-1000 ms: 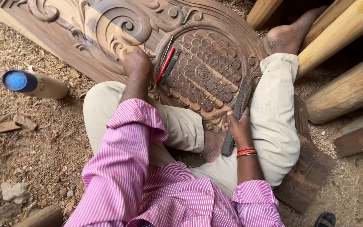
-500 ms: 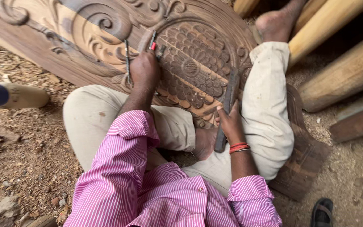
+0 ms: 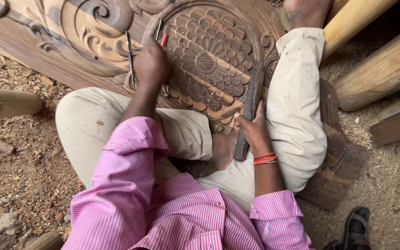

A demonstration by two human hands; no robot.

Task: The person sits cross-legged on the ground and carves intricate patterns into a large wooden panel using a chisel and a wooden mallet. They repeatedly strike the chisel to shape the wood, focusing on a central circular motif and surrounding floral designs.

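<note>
Moved: left hand [image 3: 150, 62] went further left on the carved panel [image 3: 209, 60] | Grip: left closed on thin chisels [image 3: 129, 55]; right hand [image 3: 254, 132] closed on wooden mallet [image 3: 250, 109] | Advice: keep one edge steady in the groove, strike lightly.

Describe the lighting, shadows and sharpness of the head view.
Head view: soft, even daylight with no glare; the carved brown wooden panel and pink striped shirt are sharp; the left hand gripping thin metal chisels looks slightly smeared; the right hand on the dark wooden mallet stick is crisp; deepest shadow lies under the pale logs.
</note>
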